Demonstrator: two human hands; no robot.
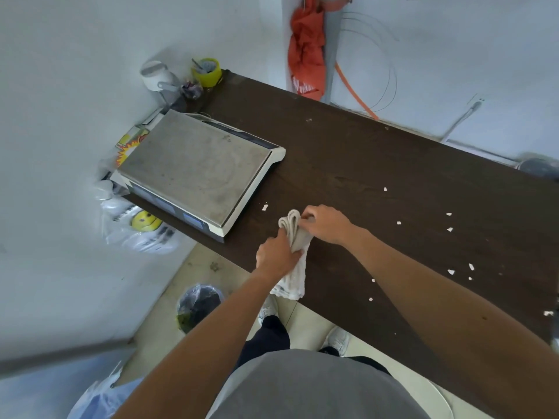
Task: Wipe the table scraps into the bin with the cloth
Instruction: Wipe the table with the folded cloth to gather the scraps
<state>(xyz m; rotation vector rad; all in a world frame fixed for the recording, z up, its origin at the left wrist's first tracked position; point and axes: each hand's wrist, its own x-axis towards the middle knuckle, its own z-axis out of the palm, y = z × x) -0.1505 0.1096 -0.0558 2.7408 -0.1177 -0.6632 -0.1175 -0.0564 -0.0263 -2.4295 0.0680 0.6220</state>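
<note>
Nearest me, the bin sits on the floor below the table edge. Above it, my left hand and right hand are both closed around the bunched cloth, resting on the table. Scraps lie scattered to the right, well apart; I judge a hasty sweep could flick them past the bin. Farther off, the scale shows no readable writing.

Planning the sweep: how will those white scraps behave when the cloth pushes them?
The white scraps look thin and flat, so probably light and easily scattered. Lying loose on the smooth dark table, they should slide, not roll.
</note>
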